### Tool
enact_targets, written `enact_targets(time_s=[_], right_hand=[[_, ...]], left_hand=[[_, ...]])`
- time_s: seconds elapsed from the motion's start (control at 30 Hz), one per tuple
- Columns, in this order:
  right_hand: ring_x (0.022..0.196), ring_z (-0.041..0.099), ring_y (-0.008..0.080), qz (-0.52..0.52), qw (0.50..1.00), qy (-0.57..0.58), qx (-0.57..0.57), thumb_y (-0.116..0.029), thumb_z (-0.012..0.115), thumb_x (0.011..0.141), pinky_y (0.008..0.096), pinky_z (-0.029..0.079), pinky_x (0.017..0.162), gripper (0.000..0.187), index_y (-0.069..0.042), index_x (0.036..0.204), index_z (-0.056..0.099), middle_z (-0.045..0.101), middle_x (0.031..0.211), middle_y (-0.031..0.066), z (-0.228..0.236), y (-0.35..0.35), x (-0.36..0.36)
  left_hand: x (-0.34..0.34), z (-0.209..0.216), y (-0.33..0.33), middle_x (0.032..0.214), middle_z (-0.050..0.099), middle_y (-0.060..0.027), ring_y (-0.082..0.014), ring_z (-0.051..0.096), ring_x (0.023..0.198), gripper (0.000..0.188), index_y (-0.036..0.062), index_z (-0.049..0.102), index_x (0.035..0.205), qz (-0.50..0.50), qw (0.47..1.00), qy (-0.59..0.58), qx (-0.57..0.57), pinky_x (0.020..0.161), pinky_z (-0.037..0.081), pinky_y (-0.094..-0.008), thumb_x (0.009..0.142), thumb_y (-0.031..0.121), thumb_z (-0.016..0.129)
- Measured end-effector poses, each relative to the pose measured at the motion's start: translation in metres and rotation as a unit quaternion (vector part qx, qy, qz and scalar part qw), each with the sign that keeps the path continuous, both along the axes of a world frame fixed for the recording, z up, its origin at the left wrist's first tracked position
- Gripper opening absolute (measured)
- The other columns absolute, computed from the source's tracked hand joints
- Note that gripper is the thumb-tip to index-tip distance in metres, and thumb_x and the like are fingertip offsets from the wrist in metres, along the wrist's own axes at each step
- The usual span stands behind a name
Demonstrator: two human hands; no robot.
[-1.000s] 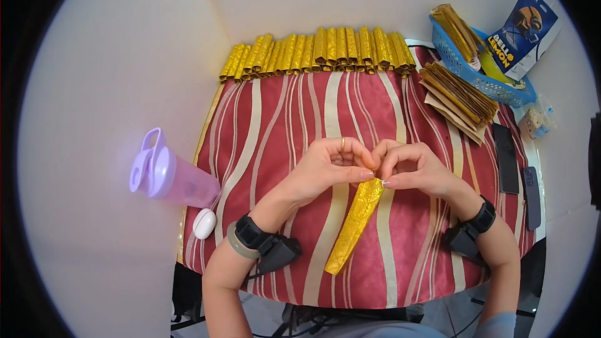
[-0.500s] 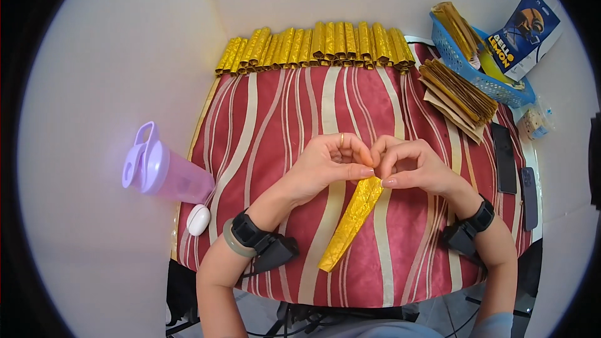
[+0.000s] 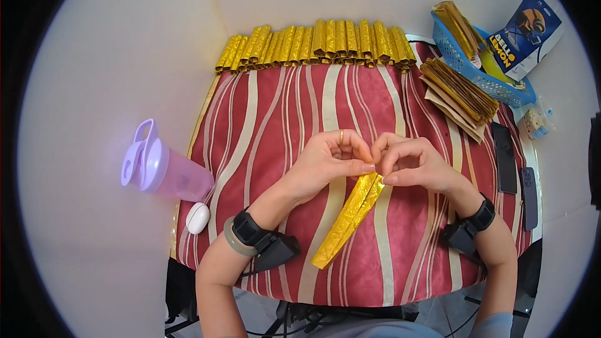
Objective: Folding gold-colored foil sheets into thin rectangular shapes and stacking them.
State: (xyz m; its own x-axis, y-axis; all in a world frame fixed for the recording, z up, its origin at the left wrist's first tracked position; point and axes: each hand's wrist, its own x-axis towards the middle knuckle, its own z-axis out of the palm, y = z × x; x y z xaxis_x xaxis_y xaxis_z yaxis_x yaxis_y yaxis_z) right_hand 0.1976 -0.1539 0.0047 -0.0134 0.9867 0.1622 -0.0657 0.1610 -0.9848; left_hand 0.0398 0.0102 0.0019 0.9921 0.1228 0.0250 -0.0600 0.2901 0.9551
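A folded gold foil paper tube point(image 3: 346, 222) slants down toward me over the middle of the table. My left hand point(image 3: 335, 158) pinches its upper end between thumb and fingers. Close beside it, my right hand point(image 3: 418, 159) pinches the right corner of that same end. A dark seam or fold line runs along the tube's upper face. Curled fingers hide part of the gripped end. Along the far edge lies a stacked row of similar gold tubes point(image 3: 313, 45).
A striped red cloth point(image 3: 269, 131) covers the table. On the left are a purple shaker bottle point(image 3: 178, 172) and a white earbud case point(image 3: 198, 218). To the right sit folded gold papers point(image 3: 460, 94), a blue basket point(image 3: 454, 47), a blue pouch point(image 3: 526, 28) and two phones point(image 3: 503, 158) point(image 3: 529, 197).
The tube's lower end has swung slightly left, and the tube has turned so its seam shows more. Both hands keep their pinch almost in place.
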Motion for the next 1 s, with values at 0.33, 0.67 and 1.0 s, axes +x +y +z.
enact_targets(time_s=[0.33,0.67,1.0], right_hand=[[0.097,0.054,0.0113,0.003,1.0,0.018,-0.011,-0.004,0.071,0.084,0.0252,0.045,0.087,0.005,-0.002,0.086,0.068,0.055,0.105,0.0045,-0.0031,0.0008,0.0004],[0.097,0.054,0.0112,0.001,1.0,0.01,-0.016,-0.003,0.071,0.083,0.0249,0.045,0.086,0.004,-0.002,0.085,0.067,0.055,0.106,0.0047,-0.0035,0.0011,0.0009],[0.097,0.055,0.0113,0.004,0.999,0.0,-0.037,-0.002,0.07,0.083,0.0253,0.044,0.087,0.004,0.0,0.084,0.067,0.055,0.105,0.0046,-0.0062,0.0024,0.0005]], left_hand=[[0.0001,-0.0015,-0.0001,0.09,0.065,-0.0033,-0.0094,0.062,0.083,0.015,0.0021,0.062,0.093,0.01,1.0,0.004,-0.006,0.078,0.05,-0.0229,0.082,0.002,0.072],[0.0003,-0.0014,0.0001,0.09,0.066,-0.0038,-0.0093,0.063,0.084,0.012,0.0021,0.063,0.091,0.007,1.0,0.003,0.0,0.079,0.05,-0.023,0.082,0.002,0.071],[0.0013,0.002,-0.0049,0.084,0.064,-0.0024,-0.0086,0.061,0.079,0.011,0.0033,0.062,0.086,0.019,0.999,0.006,0.04,0.076,0.049,-0.0226,0.081,-0.001,0.071]])
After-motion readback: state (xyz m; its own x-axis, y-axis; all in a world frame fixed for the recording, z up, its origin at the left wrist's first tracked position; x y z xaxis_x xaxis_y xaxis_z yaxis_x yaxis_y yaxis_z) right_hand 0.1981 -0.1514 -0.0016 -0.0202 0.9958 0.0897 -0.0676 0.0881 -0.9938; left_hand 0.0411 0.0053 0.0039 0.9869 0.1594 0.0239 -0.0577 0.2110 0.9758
